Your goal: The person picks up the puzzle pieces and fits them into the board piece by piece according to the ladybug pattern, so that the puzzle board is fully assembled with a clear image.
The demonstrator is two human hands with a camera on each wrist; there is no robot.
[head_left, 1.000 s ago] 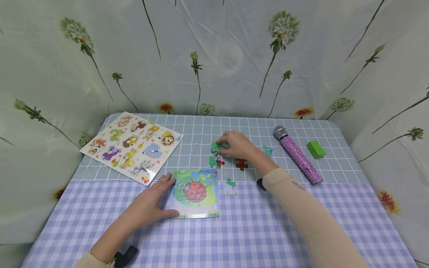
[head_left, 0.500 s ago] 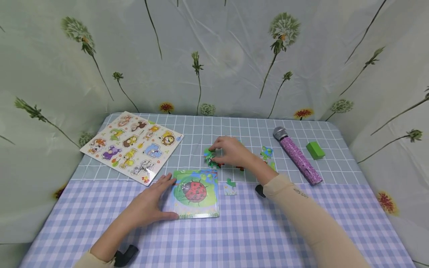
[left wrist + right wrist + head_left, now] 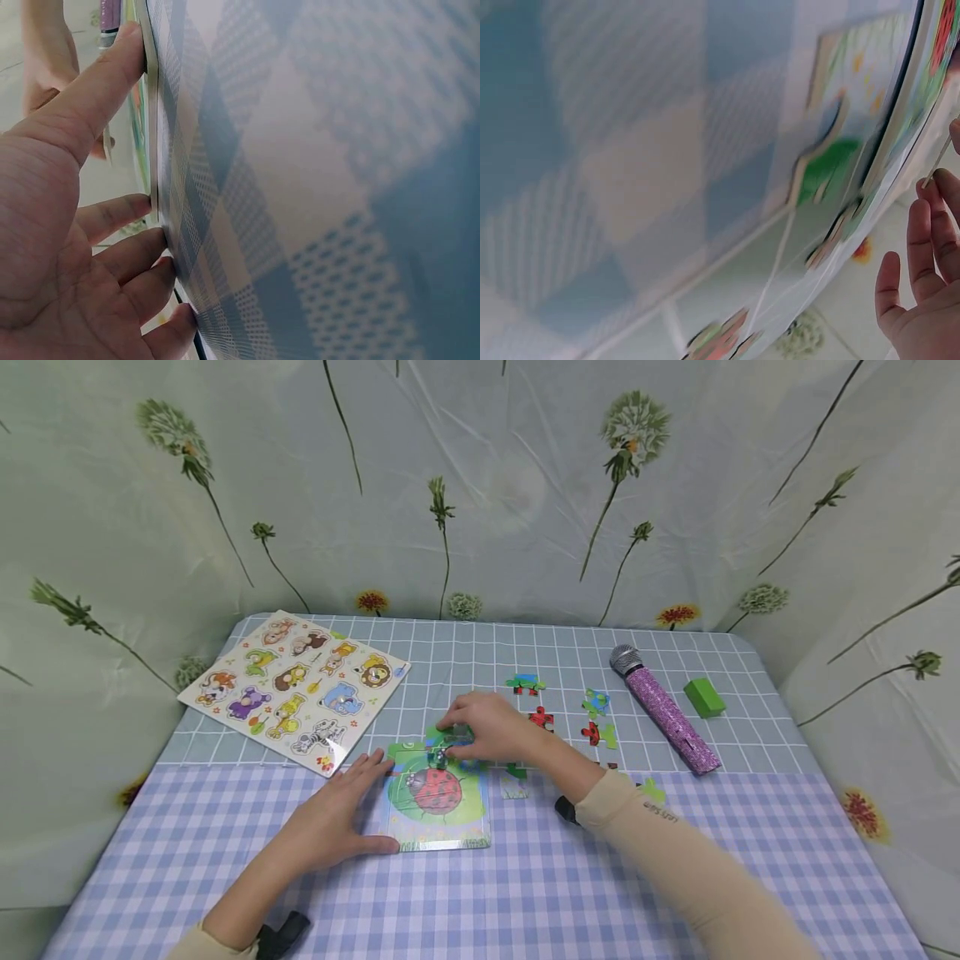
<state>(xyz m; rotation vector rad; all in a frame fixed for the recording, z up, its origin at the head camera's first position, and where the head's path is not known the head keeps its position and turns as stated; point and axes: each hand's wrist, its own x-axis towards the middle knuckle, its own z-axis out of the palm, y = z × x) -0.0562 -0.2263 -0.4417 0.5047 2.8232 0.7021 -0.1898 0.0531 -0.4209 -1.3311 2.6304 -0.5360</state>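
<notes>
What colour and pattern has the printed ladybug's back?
The ladybug's back is red with dark spots; the head view shows it best.

On the checked desk (image 3: 525,893) lie a ladybird board (image 3: 437,802), loose pieces (image 3: 541,718), an animal board (image 3: 307,675), a microphone (image 3: 667,712) and a block (image 3: 705,697).

1. Here's the ladybird board (image 3: 468,814), smooth and glossy, catching the light!
2. A loose puzzle piece (image 3: 862,101) shows pale, wood-like edges under its printed face.
3. Microphone (image 3: 662,706): rough, glittery handle (image 3: 673,720), metallic-looking mesh head (image 3: 624,657).
4. Green block (image 3: 705,697), smooth and fairly matt.
5. Checked cloth (image 3: 600,881), woven-looking; backdrop (image 3: 517,485), creased fabric with a soft sheen.
</notes>
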